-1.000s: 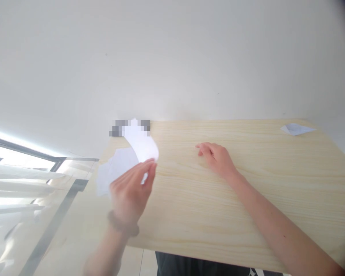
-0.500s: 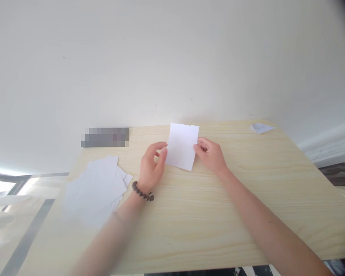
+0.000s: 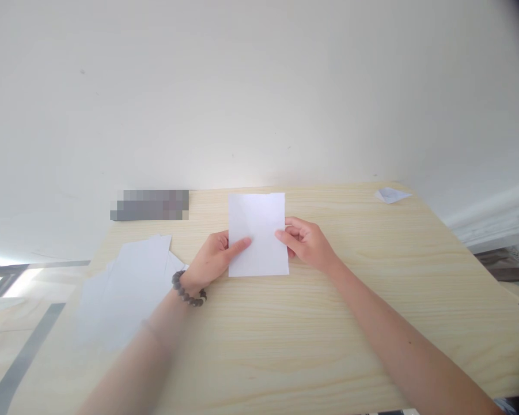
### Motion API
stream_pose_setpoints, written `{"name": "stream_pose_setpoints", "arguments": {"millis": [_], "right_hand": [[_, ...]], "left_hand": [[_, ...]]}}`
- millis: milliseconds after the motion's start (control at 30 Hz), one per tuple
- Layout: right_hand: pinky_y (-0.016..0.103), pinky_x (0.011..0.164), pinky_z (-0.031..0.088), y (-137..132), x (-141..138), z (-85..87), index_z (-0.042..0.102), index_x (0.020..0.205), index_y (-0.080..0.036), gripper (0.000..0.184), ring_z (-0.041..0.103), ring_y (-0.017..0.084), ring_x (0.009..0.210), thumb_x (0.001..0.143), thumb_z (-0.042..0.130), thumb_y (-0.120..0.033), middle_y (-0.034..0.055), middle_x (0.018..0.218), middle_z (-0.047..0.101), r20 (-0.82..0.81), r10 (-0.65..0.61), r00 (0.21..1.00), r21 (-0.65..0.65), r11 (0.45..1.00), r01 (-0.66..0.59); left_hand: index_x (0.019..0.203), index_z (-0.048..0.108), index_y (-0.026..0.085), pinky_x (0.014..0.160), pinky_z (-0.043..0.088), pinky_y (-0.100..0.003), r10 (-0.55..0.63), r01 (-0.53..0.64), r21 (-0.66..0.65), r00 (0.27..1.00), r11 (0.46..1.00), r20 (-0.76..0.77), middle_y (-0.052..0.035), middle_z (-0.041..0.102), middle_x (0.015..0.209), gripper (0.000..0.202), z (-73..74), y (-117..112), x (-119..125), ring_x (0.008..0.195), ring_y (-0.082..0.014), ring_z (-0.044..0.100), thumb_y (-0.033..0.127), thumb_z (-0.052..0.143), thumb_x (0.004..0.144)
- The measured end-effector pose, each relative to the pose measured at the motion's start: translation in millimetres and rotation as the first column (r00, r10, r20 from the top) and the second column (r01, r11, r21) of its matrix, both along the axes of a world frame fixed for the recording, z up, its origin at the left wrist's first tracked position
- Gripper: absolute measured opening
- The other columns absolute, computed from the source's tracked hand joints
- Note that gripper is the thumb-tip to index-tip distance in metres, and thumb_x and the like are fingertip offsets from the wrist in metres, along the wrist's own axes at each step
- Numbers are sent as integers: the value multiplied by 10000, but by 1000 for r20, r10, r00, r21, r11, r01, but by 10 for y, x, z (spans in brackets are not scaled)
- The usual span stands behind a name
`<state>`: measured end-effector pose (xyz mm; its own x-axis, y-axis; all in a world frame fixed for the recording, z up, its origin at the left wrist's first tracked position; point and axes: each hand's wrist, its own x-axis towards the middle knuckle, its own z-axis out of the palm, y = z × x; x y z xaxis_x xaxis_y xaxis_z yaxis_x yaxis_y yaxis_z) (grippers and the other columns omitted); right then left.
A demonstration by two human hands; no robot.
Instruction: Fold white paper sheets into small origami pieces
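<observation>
A white, nearly square sheet of paper [image 3: 259, 219] is held upright-looking in front of me above the table, its top edge slightly ragged. My left hand [image 3: 213, 256], with a dark beaded bracelet on the wrist, pinches the paper's left side, thumb on the front face and fingers hidden behind. At the right edge my right hand [image 3: 307, 243] grips the same paper between thumb and curled fingers.
Several loose white sheets [image 3: 133, 282] lie overlapped at the left of the wooden table [image 3: 259, 346]. A folded piece of white paper [image 3: 393, 195] rests at the far right corner. A pixelated dark patch [image 3: 151, 206] covers something at the back left, near the wall.
My left hand has closed on the paper's left side, its thumb now on the front. The paper has come closer and turned straighter toward me.
</observation>
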<state>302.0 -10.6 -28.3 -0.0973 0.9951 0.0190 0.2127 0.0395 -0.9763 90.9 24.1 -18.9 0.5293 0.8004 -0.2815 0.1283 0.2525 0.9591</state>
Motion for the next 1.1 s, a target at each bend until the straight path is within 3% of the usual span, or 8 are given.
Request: {"name": "stream_pose_setpoints", "arguments": {"millis": [133,300,433,633,767,833,967,1100], "right_hand": [[211,431,379,13,39,12,576,909,-186,200,472,83,427,820,525,-357,-47,544,515,-19,10,1000,-5,1000,-10],[216,437,348,20,55,-41,558,606,-171,247,446,77,435,817,522,-295,-41,501,485,-12,-26,1000,126,992,28],[227,480,350,20,48,-87,695,843,-200,219,460,85,512,806,483,-161,-16,626,565,85,20,996,250,967,-41],[246,587,388,36,55,-119,689,993,-234,323,505,100,626,807,458,-105,3,706,551,206,7,979,440,892,-99],[242,573,382,40,49,-119,684,1002,-244,381,502,101,652,815,404,-66,21,780,551,248,-9,969,508,853,-122],[243,564,378,39,43,-116,683,1001,-259,396,499,105,669,820,388,-67,30,829,542,285,-15,958,537,830,-147],[254,579,390,33,38,-104,697,951,-291,408,485,103,660,818,375,-80,37,915,517,322,-28,946,542,825,-160],[272,624,416,26,48,-83,675,1004,-266,335,530,143,751,834,398,-180,42,924,565,196,-1,981,409,909,-81]], "left_hand": [[1122,582,164,738,513,-332,7,0,-52,991,999,132,-84,685,1011,419,13,7,15,837,-220,652,388,624,770],[1082,600,118,656,506,-301,25,26,-196,967,980,255,-108,704,873,470,2,70,-34,768,-216,658,498,500,824],[1082,599,103,564,490,-287,18,108,-333,935,937,353,-119,695,768,712,-15,120,-77,697,-224,649,683,296,803],[1099,593,150,624,493,-276,-17,111,-263,942,958,336,-53,667,766,358,6,110,-78,656,-165,609,372,495,837],[1209,519,155,649,503,-367,12,114,-348,940,930,340,-93,667,862,546,79,115,-92,723,-222,620,521,386,827],[1198,527,160,658,499,-363,-14,102,-318,963,943,269,-105,662,917,557,115,101,-89,787,-238,616,546,388,823],[1122,563,205,641,466,-279,-94,103,-141,993,985,73,-56,664,888,406,131,50,-55,770,-188,603,406,591,770],[1039,587,196,665,454,-281,-108,109,-19,994,994,29,-46,664,910,367,90,29,-17,768,-175,603,353,665,717]]}}
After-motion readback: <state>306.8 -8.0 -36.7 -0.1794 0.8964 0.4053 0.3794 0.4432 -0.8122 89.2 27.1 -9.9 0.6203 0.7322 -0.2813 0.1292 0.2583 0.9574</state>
